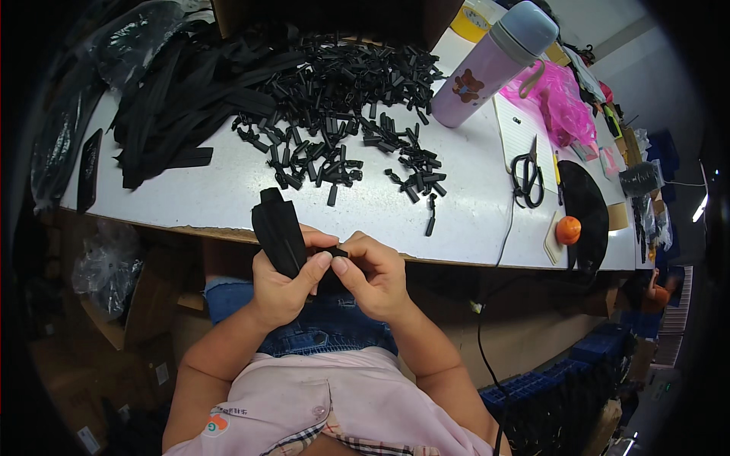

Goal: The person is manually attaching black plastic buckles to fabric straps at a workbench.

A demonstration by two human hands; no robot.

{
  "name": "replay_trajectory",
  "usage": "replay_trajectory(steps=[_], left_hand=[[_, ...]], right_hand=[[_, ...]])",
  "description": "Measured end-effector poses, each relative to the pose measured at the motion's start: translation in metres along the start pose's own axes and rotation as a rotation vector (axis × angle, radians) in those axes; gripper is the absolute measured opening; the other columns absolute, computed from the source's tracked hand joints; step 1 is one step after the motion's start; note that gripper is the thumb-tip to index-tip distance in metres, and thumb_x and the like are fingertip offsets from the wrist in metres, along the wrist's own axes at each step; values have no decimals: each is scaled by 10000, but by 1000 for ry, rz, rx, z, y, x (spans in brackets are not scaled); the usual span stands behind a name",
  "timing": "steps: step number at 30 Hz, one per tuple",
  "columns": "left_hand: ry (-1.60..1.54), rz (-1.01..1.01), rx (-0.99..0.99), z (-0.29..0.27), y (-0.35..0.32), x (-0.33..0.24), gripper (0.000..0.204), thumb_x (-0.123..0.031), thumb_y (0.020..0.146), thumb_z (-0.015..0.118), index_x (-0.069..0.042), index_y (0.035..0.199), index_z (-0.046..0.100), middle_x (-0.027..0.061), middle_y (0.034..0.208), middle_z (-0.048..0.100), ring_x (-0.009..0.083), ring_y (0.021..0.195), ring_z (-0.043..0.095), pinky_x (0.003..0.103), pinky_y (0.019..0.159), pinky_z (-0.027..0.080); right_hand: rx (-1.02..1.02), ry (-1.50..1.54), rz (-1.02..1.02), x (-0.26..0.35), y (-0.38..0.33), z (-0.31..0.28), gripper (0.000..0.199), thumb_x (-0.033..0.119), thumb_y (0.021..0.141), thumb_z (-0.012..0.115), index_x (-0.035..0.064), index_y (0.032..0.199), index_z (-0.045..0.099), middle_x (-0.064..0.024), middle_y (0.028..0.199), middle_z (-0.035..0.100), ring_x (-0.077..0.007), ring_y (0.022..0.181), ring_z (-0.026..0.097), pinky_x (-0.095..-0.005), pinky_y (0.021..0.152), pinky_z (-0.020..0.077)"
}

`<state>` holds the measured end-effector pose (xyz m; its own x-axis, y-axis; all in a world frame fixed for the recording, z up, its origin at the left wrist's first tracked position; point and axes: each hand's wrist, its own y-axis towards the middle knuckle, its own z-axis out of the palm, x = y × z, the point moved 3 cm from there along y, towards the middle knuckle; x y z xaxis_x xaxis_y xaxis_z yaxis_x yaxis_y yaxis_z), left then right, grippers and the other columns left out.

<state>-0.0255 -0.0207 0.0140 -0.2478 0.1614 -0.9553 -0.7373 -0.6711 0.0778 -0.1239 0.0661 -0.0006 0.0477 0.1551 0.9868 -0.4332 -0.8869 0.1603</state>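
Observation:
Just over my lap, below the table's front edge, both hands meet. My left hand (277, 292) is closed around a folded black zipper tape (275, 228), which sticks up past the fingers. My right hand (380, 277) pinches a small black piece (333, 251) against the left fingertips. Whether that piece is the tape's end or a zipper slider is hidden by the fingers. Beyond the hands, a large heap of black zipper sliders with pulls (342, 76) spreads over the white table (228, 201). One loose slider (431, 216) lies nearest the right hand.
More black zipper tapes (163, 106) pile up at the far left, beside a black phone-like slab (90, 171). To the right stand a lilac bottle (487, 72), scissors (527, 178) on a lined notebook (506, 121), an orange round object (568, 230) and a pink bag (559, 102).

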Motion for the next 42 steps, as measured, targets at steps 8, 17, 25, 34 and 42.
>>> replay_trajectory(steps=[8, 17, 25, 34, 42], left_hand=[[122, 85, 128, -3, -1, -3, 145, -64, 791, 542, 23, 906, 556, 38, 769, 527, 39, 479, 447, 161, 402, 348], [-6, -126, 104, -3, -5, -1, 78, -76, 786, 558, -3, 797, 535, 35, 742, 530, 58, 524, 468, 177, 461, 382], [213, 145, 87, -1, -4, -4, 63, -53, 785, 549, 4, 794, 523, 50, 738, 529, 115, 678, 505, 221, 616, 408], [33, -148, 14, -13, 2, 2, 129, -128, 821, 517, -1, 805, 500, 12, 655, 483, 84, 603, 475, 205, 570, 398], [165, -173, 268, -10, -2, 13, 207, -133, 789, 566, 2, 941, 526, 27, 766, 550, 70, 712, 498, 205, 632, 413]], right_hand=[[-12, 119, -61, -1, -1, 1, 79, 63, 780, 544, -9, 811, 539, -26, 671, 483, -58, 539, 412, -182, 465, 323], [41, -157, -118, 22, 8, -5, 105, 45, 699, 619, 11, 762, 542, -26, 649, 502, -52, 485, 402, -172, 420, 304], [101, 94, 78, 10, 8, -7, 101, 79, 716, 626, 23, 757, 552, 32, 605, 483, -5, 475, 358, -158, 419, 281], [292, -408, -88, 9, 3, 5, 146, 76, 659, 635, 14, 759, 550, -57, 604, 497, -172, 452, 407, -248, 428, 353], [-78, -653, -516, 35, 16, 5, 296, 28, 591, 646, 41, 879, 579, -68, 793, 530, -184, 615, 483, -251, 491, 398]])
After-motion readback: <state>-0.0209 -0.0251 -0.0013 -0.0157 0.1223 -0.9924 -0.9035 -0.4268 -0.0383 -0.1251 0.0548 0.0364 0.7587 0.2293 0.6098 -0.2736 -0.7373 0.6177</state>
